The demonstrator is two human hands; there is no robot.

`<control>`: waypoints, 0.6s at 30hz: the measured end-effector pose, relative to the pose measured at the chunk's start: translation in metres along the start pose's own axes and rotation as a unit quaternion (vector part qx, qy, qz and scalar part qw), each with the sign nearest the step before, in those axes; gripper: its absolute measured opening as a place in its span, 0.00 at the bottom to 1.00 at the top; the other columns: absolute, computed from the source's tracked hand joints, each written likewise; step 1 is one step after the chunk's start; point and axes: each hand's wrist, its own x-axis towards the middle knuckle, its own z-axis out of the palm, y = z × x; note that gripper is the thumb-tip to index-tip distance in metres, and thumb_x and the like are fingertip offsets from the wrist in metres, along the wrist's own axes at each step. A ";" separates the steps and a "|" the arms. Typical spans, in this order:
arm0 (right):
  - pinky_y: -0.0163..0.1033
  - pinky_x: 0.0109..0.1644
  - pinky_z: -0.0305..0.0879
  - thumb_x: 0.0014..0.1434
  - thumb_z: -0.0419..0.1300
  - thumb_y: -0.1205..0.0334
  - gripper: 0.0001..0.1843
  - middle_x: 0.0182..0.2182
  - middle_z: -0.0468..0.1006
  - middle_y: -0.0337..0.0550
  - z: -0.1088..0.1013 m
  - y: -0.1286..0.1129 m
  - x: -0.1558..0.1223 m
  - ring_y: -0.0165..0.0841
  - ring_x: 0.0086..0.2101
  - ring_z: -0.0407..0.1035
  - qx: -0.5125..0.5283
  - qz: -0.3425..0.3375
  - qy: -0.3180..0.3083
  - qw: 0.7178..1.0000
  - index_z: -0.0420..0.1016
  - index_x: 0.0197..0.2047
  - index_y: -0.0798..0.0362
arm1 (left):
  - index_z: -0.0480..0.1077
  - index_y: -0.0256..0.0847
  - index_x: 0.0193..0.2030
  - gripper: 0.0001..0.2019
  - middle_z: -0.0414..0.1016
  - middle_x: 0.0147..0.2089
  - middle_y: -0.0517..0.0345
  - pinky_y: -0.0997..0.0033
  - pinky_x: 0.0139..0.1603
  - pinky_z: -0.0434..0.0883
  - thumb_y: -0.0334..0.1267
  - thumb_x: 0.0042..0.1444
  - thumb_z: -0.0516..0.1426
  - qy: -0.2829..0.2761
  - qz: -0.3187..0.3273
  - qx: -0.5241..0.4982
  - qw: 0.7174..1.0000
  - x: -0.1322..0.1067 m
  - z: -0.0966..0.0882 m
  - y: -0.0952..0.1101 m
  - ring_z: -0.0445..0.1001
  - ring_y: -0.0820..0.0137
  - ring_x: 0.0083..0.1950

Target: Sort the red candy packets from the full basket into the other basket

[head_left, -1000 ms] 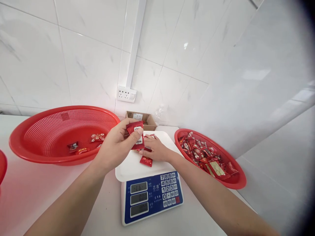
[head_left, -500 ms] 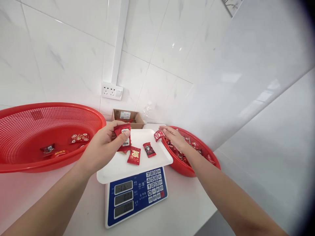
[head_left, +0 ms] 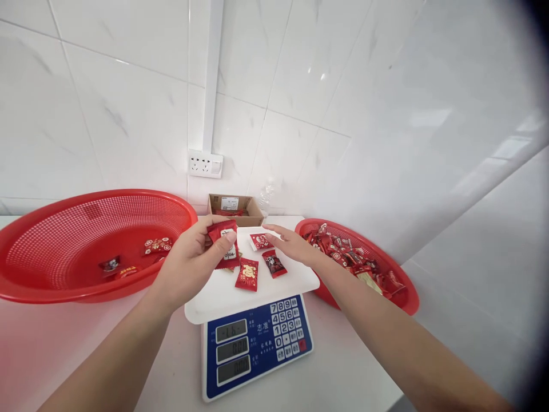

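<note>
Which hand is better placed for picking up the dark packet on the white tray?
Probably the right hand: it is nearer to the dark packet, while the left hand is occupied, holding a red packet.

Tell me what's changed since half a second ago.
The right hand has moved left from the right edge of the white tray, bringing a red-and-white packet further over it; whether it's released is unclear. The left hand still holds its white-labelled packet.
</note>
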 end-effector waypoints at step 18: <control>0.45 0.52 0.65 0.56 0.57 0.62 0.15 0.46 0.77 0.49 -0.071 0.089 -0.043 0.41 0.46 0.71 -0.126 0.174 0.083 0.973 0.75 0.47 0.54 | 0.67 0.46 0.50 0.23 0.77 0.35 0.60 0.71 0.27 0.75 0.49 0.48 0.63 0.028 -0.032 0.021 0.999 -0.001 -0.002 0.003 0.77 0.64 0.31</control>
